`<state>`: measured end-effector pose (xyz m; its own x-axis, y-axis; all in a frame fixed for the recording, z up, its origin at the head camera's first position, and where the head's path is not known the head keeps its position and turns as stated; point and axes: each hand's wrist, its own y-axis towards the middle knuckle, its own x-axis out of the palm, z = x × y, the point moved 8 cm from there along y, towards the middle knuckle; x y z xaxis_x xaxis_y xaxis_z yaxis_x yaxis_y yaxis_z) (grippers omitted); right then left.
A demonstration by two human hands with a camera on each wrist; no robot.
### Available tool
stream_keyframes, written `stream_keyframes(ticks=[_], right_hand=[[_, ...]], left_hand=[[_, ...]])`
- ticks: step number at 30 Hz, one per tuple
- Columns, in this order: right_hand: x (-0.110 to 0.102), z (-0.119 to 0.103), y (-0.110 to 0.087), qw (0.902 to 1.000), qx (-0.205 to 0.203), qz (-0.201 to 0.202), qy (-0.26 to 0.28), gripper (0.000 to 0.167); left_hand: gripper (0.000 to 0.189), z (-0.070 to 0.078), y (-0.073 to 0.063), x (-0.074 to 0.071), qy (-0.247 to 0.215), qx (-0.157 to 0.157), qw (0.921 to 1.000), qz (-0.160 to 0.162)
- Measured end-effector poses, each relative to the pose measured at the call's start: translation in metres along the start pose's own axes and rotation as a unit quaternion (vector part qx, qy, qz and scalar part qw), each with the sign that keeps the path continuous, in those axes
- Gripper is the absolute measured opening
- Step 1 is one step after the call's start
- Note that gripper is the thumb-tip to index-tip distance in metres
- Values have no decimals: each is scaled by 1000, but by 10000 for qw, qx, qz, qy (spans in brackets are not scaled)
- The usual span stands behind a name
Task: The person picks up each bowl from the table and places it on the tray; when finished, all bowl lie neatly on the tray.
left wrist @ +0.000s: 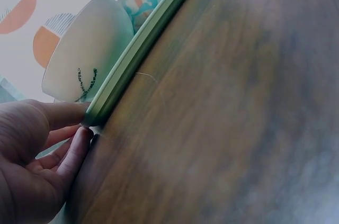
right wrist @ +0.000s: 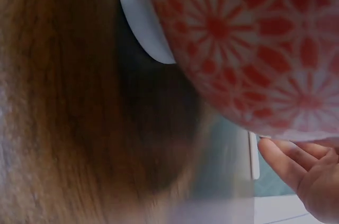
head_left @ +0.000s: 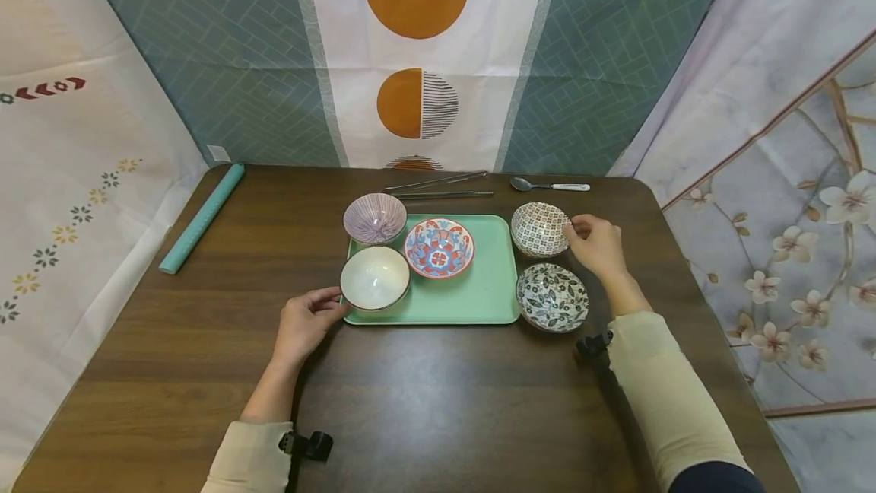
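My left hand (head_left: 306, 326) pinches the front left corner of a mint green tray (head_left: 472, 306); the left wrist view shows thumb and fingers at its rim. A cream bowl (head_left: 374, 278) stands on that corner, just beside the fingers. Behind it sits a purple striped bowl (head_left: 375, 217), and to the right a red and blue patterned bowl (head_left: 439, 248). Past the tray's right edge, my right hand (head_left: 597, 246) holds the right rim of a small brown-checked bowl (head_left: 540, 229). A leaf-patterned bowl (head_left: 552, 297) stands in front; a red-patterned bowl exterior (right wrist: 254, 38) hides some right fingers.
Metal chopsticks or thin rods (head_left: 445, 195) lie behind the tray. A spoon with a pale handle (head_left: 547, 185) lies at the back right. Toward the left edge of the brown wooden table (head_left: 438, 402) is a rolled teal mat (head_left: 203, 219). Hanging cloths surround the table.
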<state>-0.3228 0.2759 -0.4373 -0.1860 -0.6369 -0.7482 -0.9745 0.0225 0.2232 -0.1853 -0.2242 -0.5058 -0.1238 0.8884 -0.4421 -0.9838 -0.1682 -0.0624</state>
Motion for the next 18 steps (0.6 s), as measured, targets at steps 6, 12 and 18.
stream_keyframes(ticks=[6, 12, 18], right_hand=[[4, 6, 1, 9996, 244, -61, -124, 34], [5, 6, 3, 9990, 418, -125, 17, 28], [-1, 1, 7, 9979, 527, -361, 142, 28]], left_hand=[[34, 0, 0, 0, -28, 11, 10000, 14], [35, 1, 0, -1, -48, -15, 10000, 27], [35, 1, 1, 0, -82, -8, 10000, 17]])
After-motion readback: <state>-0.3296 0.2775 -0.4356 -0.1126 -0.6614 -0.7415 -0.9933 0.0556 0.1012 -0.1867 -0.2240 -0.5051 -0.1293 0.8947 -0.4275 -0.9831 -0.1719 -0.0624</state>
